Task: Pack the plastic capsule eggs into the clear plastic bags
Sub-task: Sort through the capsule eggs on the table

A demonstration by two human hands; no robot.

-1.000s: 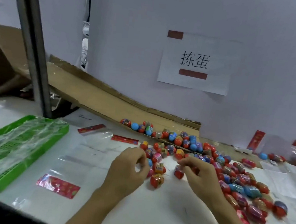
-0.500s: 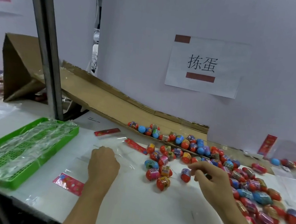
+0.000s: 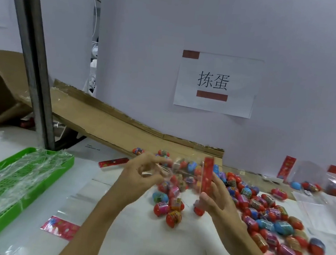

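Pinching the clear bag (image 3: 181,171) at both ends, your fingers hold it up over the egg pile (image 3: 258,207). Left hand (image 3: 137,176): thumb and fingertips nipped together on the transparent edge. Right hand (image 3: 218,197): fingers curled round the red header strip (image 3: 207,175), kept upright, likely so you can find and part the mouth. Whether the mouth is open yet is too blurred to tell.

No egg appears to be in the bag; the loose eggs lie on the table directly beneath and to the right of the pile's near edge. More flat bags (image 3: 60,227) lie left of the pile, the green tray (image 3: 63,164) further left still. Behind the pile, a cardboard ramp (image 3: 109,125). Nothing blocks your reach; the bag itself hides the eggs behind it.
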